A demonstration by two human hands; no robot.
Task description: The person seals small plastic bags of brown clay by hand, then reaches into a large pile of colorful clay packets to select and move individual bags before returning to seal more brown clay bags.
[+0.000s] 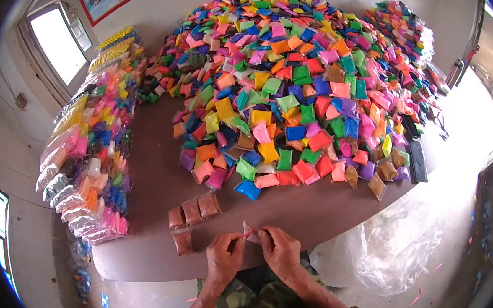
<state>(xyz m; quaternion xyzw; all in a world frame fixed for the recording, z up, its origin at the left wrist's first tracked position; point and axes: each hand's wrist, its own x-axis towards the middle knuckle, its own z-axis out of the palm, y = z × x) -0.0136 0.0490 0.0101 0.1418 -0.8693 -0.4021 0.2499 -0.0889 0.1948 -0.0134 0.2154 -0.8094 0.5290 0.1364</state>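
My left hand (225, 255) is closed at the table's front edge, its fingertips pinching near a red bit on a small clear plastic packet (247, 228). Close by on the right, my right hand (280, 251) is also closed, with thumb and fingers gripping the packet's other side. Fingers hide part of the packet, so its contents are hard to make out. Left of my hands, several brown packets (192, 210) lie close together on the dark table (150, 162).
A big heap of colourful small packets (287, 98) covers the table's far side. Larger bags of packets (89, 156) are stacked along the left edge. A black strip-like object (417, 161) lies at the right edge. Clear plastic sheeting (394, 248) hangs below it.
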